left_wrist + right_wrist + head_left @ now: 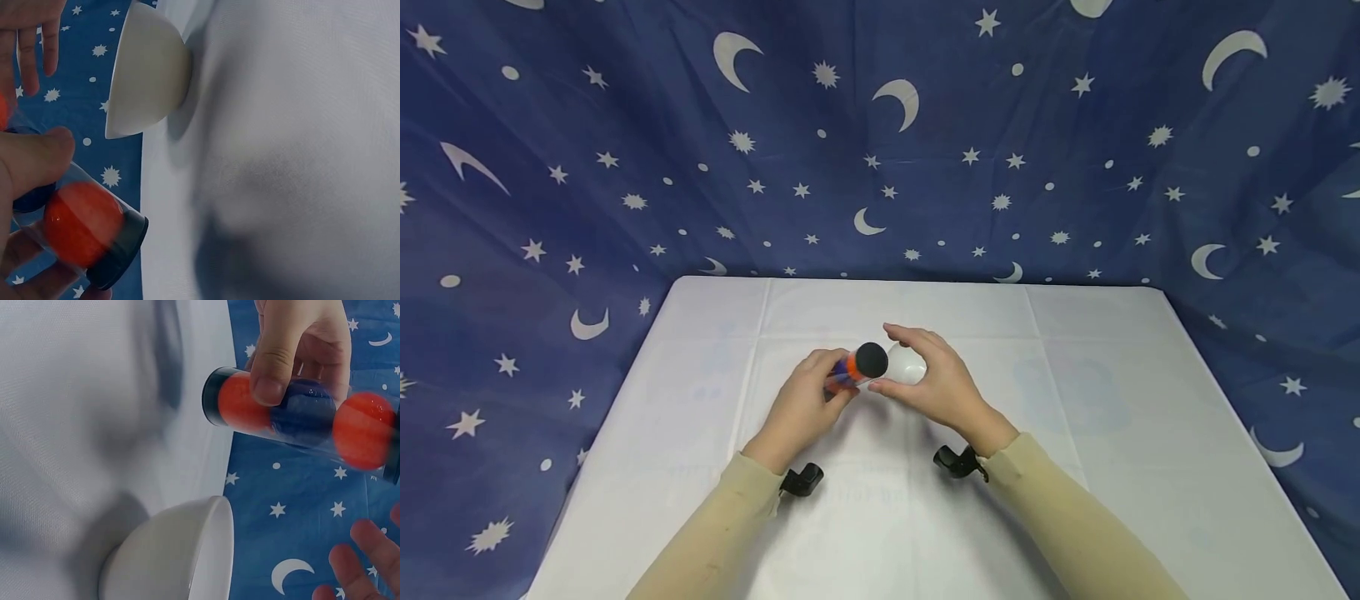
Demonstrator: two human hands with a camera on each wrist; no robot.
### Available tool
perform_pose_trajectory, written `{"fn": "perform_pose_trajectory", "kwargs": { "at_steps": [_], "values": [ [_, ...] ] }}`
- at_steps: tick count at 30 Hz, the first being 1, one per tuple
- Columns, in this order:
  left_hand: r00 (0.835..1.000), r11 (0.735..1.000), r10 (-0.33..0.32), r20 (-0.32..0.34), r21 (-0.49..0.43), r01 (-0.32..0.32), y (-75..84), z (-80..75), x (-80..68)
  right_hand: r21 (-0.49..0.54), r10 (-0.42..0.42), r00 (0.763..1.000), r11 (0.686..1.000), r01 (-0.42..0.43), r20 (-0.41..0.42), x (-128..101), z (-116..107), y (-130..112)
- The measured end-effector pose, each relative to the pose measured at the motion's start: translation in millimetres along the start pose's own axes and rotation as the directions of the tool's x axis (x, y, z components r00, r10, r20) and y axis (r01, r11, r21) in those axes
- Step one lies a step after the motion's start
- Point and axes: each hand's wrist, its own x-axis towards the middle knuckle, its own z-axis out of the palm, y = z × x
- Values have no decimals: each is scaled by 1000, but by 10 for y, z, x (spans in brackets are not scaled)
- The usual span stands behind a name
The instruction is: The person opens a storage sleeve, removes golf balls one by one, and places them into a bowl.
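Note:
My left hand (808,400) grips a clear tube (859,365) with black end caps, held tilted just above the table. Inside it lie two orange balls with a blue ball (306,412) between them. The left thumb (275,362) presses on the tube's side. A white bowl (908,367) stands on the table right beside the tube's raised end. My right hand (936,379) curves around the bowl from the right. Its fingers (362,562) hover off the rim in the right wrist view, and no grasp of the bowl shows.
A white cloth covers the table (1112,417). A blue backdrop (550,167) printed with stars and moons hangs behind and on both sides. Black clips sit at my left wrist (801,479) and right wrist (958,461).

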Motion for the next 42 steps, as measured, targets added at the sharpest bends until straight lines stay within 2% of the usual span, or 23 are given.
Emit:
{"fn": "perform_pose_trajectory", "kwargs": {
  "at_steps": [7,13,17,24,34,42],
  "values": [
    [999,996,35,8,87,-35,81,-39,-11,10,-46,999,999,46,14,-17,-16,-18],
    [999,990,52,2,129,-52,102,-57,-28,68,-78,997,995,77,21,-33,-26,-2],
    [998,990,60,-4,127,-59,107,-80,-37,96,-83,996,992,79,40,-30,-56,-12],
    [997,991,74,25,110,-77,127,-114,-60,149,-104,989,985,88,101,-41,-111,-7],
    [991,988,116,61,96,-122,98,-89,-87,177,-15,982,984,-19,190,-70,-128,47],
    [990,991,89,113,90,-99,90,-59,-94,199,64,966,973,-116,249,-69,-121,87]
  ]
}}
